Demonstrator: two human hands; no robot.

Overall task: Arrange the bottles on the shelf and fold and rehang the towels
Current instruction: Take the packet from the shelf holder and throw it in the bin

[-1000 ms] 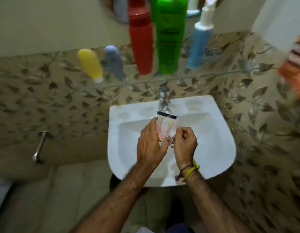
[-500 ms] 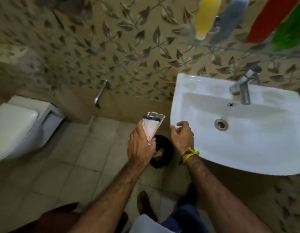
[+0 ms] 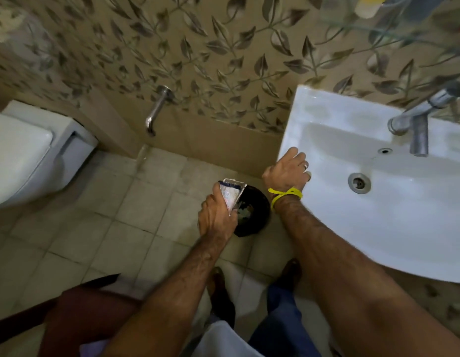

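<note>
Left hand holds a tube over the bin; right hand rests on the sink rim.

Left hand [image 3: 217, 217] reaches down left of the sink [image 3: 393, 228], arm extended, fingers curled round the lower end of a flattened tube [image 3: 231, 193], crimped end up, just above the black bin [image 3: 252, 210] on the floor [image 3: 136, 210] beside the sink. Right hand [image 3: 288, 172], yellow band [image 3: 284, 195] at the wrist, lies palm down on the sink's left rim, fingers relaxed, gripping nothing. Tap [image 3: 419, 119] at the sink's back edge. Bottles [image 3: 368, 7], blurred, on the shelf above the sink. Toilet [image 3: 30, 150] well left of the sink.
</note>
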